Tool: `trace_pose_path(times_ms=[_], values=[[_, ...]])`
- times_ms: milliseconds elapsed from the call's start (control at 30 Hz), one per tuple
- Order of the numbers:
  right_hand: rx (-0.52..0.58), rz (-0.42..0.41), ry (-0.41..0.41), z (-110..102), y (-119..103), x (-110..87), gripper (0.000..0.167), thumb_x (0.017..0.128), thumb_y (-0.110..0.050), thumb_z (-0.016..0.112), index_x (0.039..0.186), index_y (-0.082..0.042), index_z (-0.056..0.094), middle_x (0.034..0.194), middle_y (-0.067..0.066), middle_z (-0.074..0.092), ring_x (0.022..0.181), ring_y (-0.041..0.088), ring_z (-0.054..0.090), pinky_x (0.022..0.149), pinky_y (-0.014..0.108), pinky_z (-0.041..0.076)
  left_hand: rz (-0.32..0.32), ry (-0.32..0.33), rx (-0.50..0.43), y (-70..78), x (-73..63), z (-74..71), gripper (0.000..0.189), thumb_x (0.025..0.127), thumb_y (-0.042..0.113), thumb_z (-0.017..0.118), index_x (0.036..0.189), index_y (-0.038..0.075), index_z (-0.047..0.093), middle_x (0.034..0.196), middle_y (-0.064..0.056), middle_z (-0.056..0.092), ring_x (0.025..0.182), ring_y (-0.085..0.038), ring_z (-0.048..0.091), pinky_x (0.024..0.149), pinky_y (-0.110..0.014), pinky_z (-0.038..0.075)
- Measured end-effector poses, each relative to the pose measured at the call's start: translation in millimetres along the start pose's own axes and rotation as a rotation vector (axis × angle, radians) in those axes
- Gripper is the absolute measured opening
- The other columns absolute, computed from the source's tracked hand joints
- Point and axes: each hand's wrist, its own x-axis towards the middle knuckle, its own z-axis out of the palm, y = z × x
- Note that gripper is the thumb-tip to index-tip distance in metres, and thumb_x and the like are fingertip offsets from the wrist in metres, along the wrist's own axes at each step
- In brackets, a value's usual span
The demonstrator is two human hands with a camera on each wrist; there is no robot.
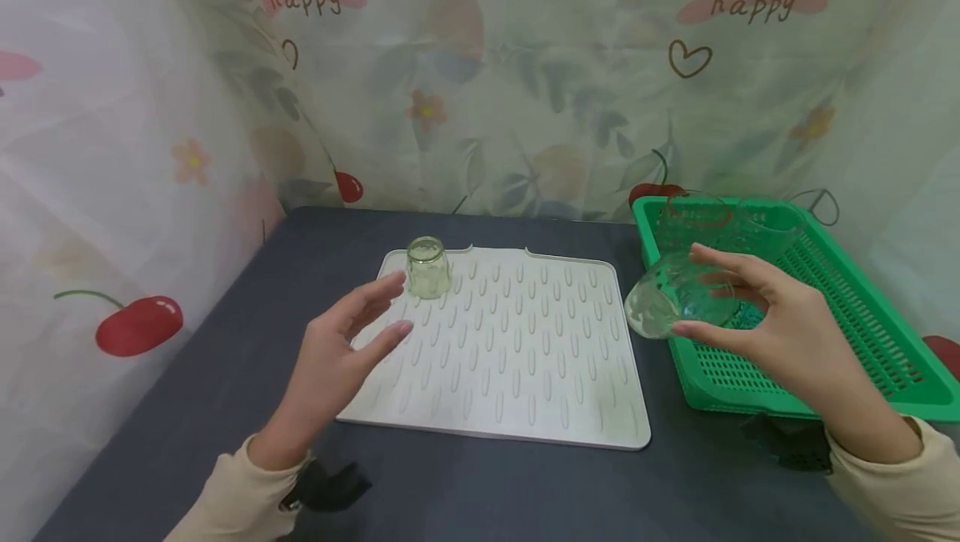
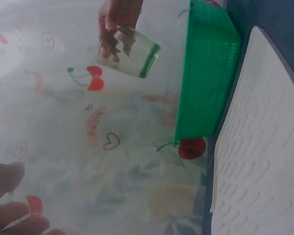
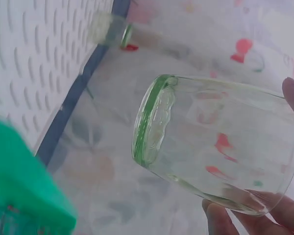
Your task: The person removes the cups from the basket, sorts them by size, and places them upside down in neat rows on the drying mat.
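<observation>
Above the basket's (image 1: 862, 342) left side, a clear tumbler (image 1: 673, 296) in the right hand (image 1: 783, 317)

On the right of the dark counter (image 1: 465, 484), the right hand has the tumbler between thumb and fingers, the grip spread about as wide as the glass and set near its mouth end. The tumbler is tipped on its side, its thick greenish base pointing left, and the left wrist view shows it raised clear of the green plastic basket.

To the left, the left hand (image 1: 341, 358) hovers by the near-left part of the white ridged drying mat (image 1: 517, 358). Its thumb and fingers are well parted and hold nothing. Just beyond its fingertips, a second glass (image 1: 428, 269) stands mouth down at the mat's far-left corner, base uppermost.

Judging by this layout, the work seems to be in its early stages: one glass is set down on the mat, and the tumbler is off the counter but not yet placed. At the far end of the basket, faint outlines suggest more glasses (image 1: 772, 229), perhaps two, which would be left to handle; their transparency makes an exact count uncertain.
</observation>
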Motion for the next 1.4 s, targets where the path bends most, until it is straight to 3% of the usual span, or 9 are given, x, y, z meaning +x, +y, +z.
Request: trace_pose_path(times_ms=[233, 367, 500, 633, 733, 1167, 1400], values=[[0.077, -0.067, -0.090, 26.1, -25.6, 1.3, 0.077, 0.068, -0.027, 0.089, 0.137, -0.026, 0.055, 0.132, -0.001, 0.060, 0.095, -0.016, 0.056, 0.077, 0.006, 0.046, 0.018, -0.078, -0.153, 14.2, 4.4, 20.8, 0.056, 0.084, 0.008, 0.075, 0.136, 0.011, 0.055, 0.137, -0.005, 0.057, 0.125, -0.016, 0.056, 0.102, -0.025, 0.045], [0.100, -0.116, -0.146, 40.2, -34.9, 1.2, 0.076, 0.067, -0.030, 0.089, 0.135, -0.019, 0.057, 0.132, 0.002, 0.061, 0.098, -0.003, 0.062, 0.081, 0.007, 0.047, 0.011, -0.139, -0.194, 20.7, 5.3, 32.8, 0.056, 0.084, 0.010, 0.076, 0.136, 0.010, 0.054, 0.138, -0.005, 0.057, 0.127, -0.018, 0.054, 0.104, -0.027, 0.044], [0.103, -0.184, -0.182, 54.1, -40.9, 1.1, 0.075, 0.065, -0.030, 0.090, 0.132, -0.015, 0.059, 0.127, 0.000, 0.064, 0.096, 0.010, 0.066, 0.083, 0.021, 0.054, -0.010, -0.206, -0.207, 24.5, 3.8, 44.9, 0.056, 0.084, 0.014, 0.076, 0.136, 0.011, 0.053, 0.138, -0.002, 0.055, 0.128, -0.017, 0.053, 0.105, -0.026, 0.043], [0.123, -0.207, -0.232, 65.8, -45.9, 0.5, 0.075, 0.065, -0.034, 0.089, 0.132, -0.015, 0.059, 0.124, -0.001, 0.065, 0.096, 0.013, 0.066, 0.084, 0.038, 0.056, -0.028, -0.266, -0.238, 26.3, 0.8, 56.7, 0.057, 0.085, 0.018, 0.075, 0.137, 0.012, 0.052, 0.140, -0.002, 0.054, 0.129, -0.016, 0.051, 0.105, -0.025, 0.043], [0.136, -0.212, -0.270, 73.2, -49.0, -0.2, 0.077, 0.065, -0.036, 0.089, 0.132, -0.015, 0.059, 0.124, 0.001, 0.065, 0.096, 0.014, 0.066, 0.085, 0.043, 0.055, -0.018, -0.306, -0.254, 26.2, -1.5, 64.8, 0.058, 0.086, 0.019, 0.075, 0.138, 0.013, 0.050, 0.141, -0.003, 0.052, 0.130, -0.016, 0.051, 0.105, -0.025, 0.043], [0.163, -0.239, -0.375, 89.9, -53.7, -1.7, 0.078, 0.067, -0.048, 0.085, 0.132, -0.013, 0.059, 0.120, 0.000, 0.066, 0.096, 0.014, 0.066, 0.083, 0.039, 0.056, -0.013, -0.439, -0.309, 22.2, -7.5, 81.1, 0.066, 0.083, 0.015, 0.078, 0.141, 0.012, 0.046, 0.136, -0.002, 0.054, 0.129, -0.017, 0.052, 0.105, -0.027, 0.044], [0.176, -0.281, -0.381, 93.9, -52.1, 0.0, 0.080, 0.065, -0.050, 0.085, 0.131, -0.014, 0.059, 0.122, -0.003, 0.065, 0.097, 0.012, 0.065, 0.085, 0.036, 0.056, -0.008, -0.447, -0.311, 20.4, -7.1, 83.2, 0.072, 0.080, 0.015, 0.080, 0.142, 0.009, 0.045, 0.135, -0.004, 0.054, 0.127, -0.019, 0.052, 0.101, -0.025, 0.047]])
